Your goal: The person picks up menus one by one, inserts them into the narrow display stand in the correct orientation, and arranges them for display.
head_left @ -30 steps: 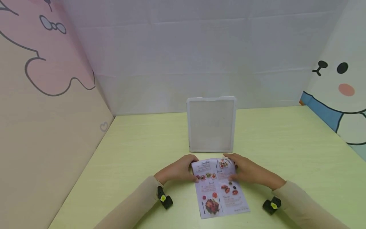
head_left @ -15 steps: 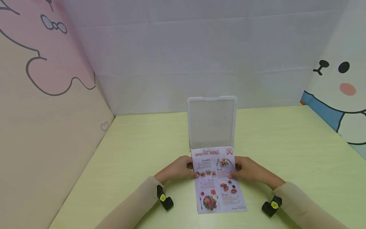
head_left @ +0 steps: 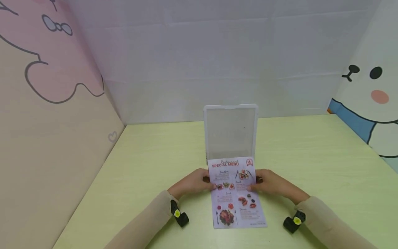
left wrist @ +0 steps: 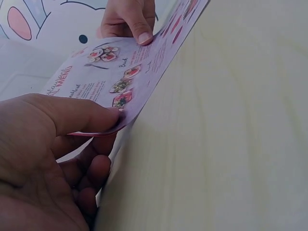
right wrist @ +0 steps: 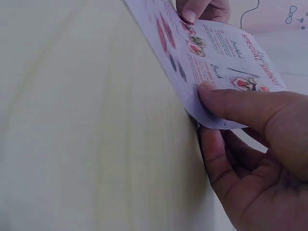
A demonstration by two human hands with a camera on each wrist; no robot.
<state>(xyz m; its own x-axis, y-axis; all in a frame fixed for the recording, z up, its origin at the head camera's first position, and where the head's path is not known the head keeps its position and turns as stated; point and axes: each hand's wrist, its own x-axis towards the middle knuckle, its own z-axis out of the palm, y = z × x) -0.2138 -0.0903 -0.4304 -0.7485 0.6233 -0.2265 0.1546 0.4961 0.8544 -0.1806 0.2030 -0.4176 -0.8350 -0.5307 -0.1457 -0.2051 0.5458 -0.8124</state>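
Note:
Both hands hold a printed restaurant menu sheet (head_left: 231, 200) by its side edges, with its top end raised and its near end low over the table. The left hand (head_left: 194, 181) pinches the left edge, thumb on the printed face and curled fingers beneath, as the left wrist view shows. Opposite it, the right hand (head_left: 270, 183) pinches the right edge in the same way; its thumb (right wrist: 231, 101) lies over the print. Just behind the menu stands an upright clear display frame (head_left: 230, 133) with a white border. The menu's top covers the frame's lower edge in the head view.
A pale yellow-green table (head_left: 158, 148) spreads around the hands. A white sheet-like wall (head_left: 192, 62) closes off the back. Cartoon-printed panels rise at the left (head_left: 62, 145) and right (head_left: 385, 114). Each wrist carries a small black camera.
The menu's top has come up from a folded-back position, so its title now shows and overlaps the frame's bottom. Both hands keep their grip; the sheet has shifted slightly forward.

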